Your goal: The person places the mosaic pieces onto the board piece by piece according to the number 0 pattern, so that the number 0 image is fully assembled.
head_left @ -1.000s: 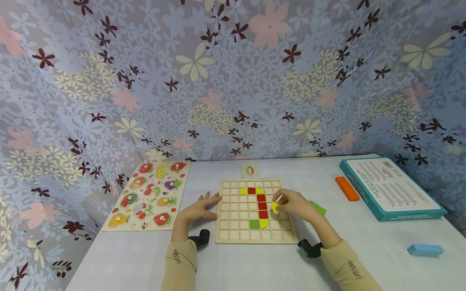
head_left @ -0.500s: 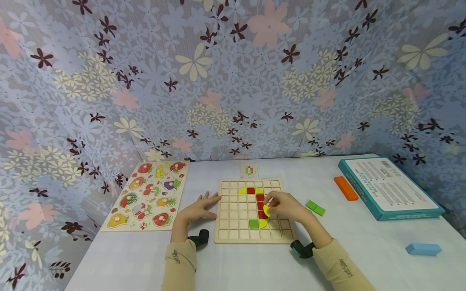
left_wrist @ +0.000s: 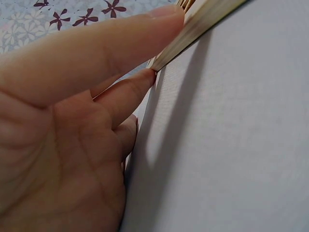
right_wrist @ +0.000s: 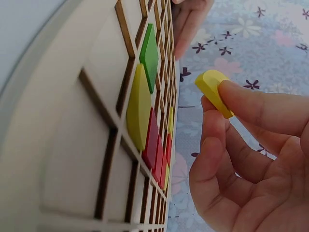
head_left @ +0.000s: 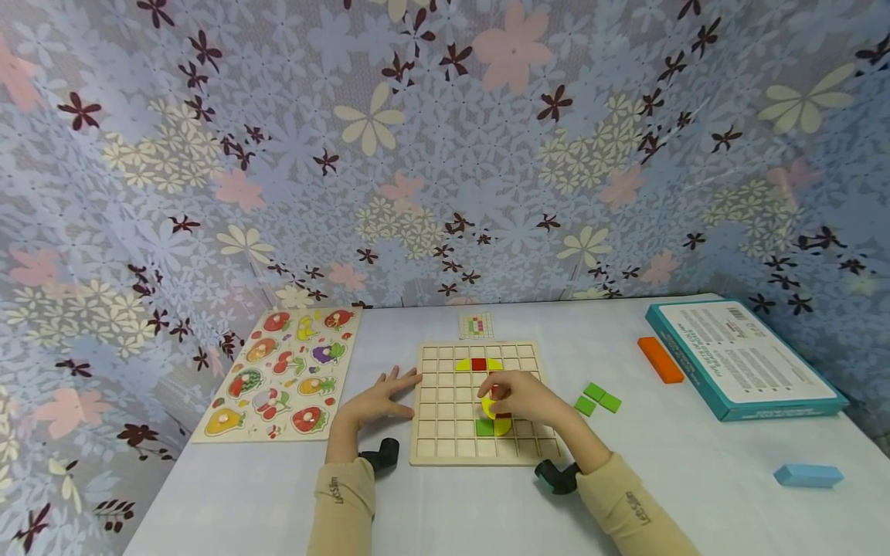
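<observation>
Currently, hands over the grid.
Landmark: square wooden grid board (head_left: 480,404), lying flat on the white table (head_left: 695,463).
Right hand (head_left: 523,398): pinches a small yellow rounded wooden piece (right_wrist: 214,91) between thumb and fingertips, hovering above the board's centre, clear of the cells.
Left hand (head_left: 378,399): fingers straight, spread, pressing the board's left edge; holds nothing.
Already seated: red squares (right_wrist: 155,147), yellow curved pieces, one green square (right_wrist: 149,55).
Loose: green tiles (head_left: 598,398) right of the board.
Risk: the narrow fingertip pinch could let the piece twist and jam in a cell or knock seated neighbours.
</observation>
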